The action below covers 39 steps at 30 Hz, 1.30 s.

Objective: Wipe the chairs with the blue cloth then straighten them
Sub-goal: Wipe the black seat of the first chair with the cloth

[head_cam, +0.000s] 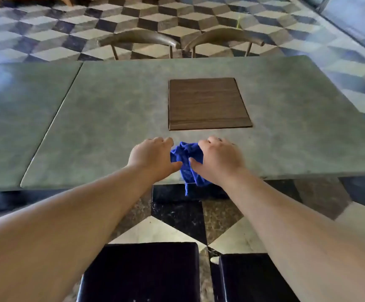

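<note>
The blue cloth point(187, 159) lies bunched at the near edge of the grey-green table point(116, 118), one corner hanging over the edge. My left hand point(153, 156) presses against its left side and my right hand point(219, 158) against its right side, thumbs touching the fabric. Both hands cup the cloth between them. Two chairs with dark seats stand below me, the left one point(142, 271) and the right one point(253, 277). Across the table, two curved chair backs show, one on the left point(138, 39) and one on the right point(223, 35).
A brown wooden square panel point(207, 103) sits in the table's middle. A seam divides the tabletop at the left. The floor point(177, 216) is tiled in a black, grey and white cube pattern.
</note>
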### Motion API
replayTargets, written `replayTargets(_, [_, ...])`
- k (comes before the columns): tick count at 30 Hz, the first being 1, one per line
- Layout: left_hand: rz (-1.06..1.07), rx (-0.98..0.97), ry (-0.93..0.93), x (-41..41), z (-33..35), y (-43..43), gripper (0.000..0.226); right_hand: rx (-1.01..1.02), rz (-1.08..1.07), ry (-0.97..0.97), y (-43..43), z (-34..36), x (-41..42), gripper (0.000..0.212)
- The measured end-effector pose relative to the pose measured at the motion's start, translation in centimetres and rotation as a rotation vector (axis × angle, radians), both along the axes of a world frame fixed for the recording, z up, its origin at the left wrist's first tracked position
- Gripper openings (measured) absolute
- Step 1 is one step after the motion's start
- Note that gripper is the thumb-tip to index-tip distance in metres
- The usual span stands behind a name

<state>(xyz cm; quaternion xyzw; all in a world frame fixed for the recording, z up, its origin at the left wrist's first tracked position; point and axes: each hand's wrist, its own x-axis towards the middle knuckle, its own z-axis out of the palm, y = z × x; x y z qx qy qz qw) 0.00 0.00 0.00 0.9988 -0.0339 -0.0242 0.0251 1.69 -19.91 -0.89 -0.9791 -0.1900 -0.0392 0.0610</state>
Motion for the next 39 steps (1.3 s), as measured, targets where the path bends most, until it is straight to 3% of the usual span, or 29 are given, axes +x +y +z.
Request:
replayTargets(7, [0.05,-0.097,0.04,1.6,-2.3,-1.0,0.061,-0.008,-0.051,0.05,1.4,-3.1,1.8,0.054])
replayTargets(13, [0.061,-0.134,0.048,1.0,-2.6,-0.4,0.058,0.019,-0.092,0.1,2.1,-3.3,3.0,0.011])
replayTargets(21, [0.086,-0.22,0.035,-1.2,-0.4,1.8,0.079,0.172,0.072,-0.044,2.5,0.0,-1.1,0.015])
replayTargets(25, [0.06,-0.304,0.095,-3.1,1.9,3.0,0.09,0.139,0.161,-0.071,3.6,2.8,-4.0,0.015])
replayTargets(27, [0.048,-0.326,0.124,-4.2,3.0,3.6,0.07,0.153,0.219,-0.073,4.6,4.2,-5.2,0.016])
replayTargets(30, [0.028,-0.296,0.097,-6.2,4.6,5.3,0.014,0.161,0.283,-0.043,6.3,6.0,-6.8,0.015])
replayTargets(31, [0.039,-0.286,0.091,-6.9,5.1,6.0,0.009,0.167,0.285,-0.037,6.7,6.3,-7.2,0.015])
replayTargets(39, [-0.03,-0.249,0.289,-11.1,8.3,11.3,0.024,0.092,0.234,0.011,10.8,6.9,-10.8,0.021])
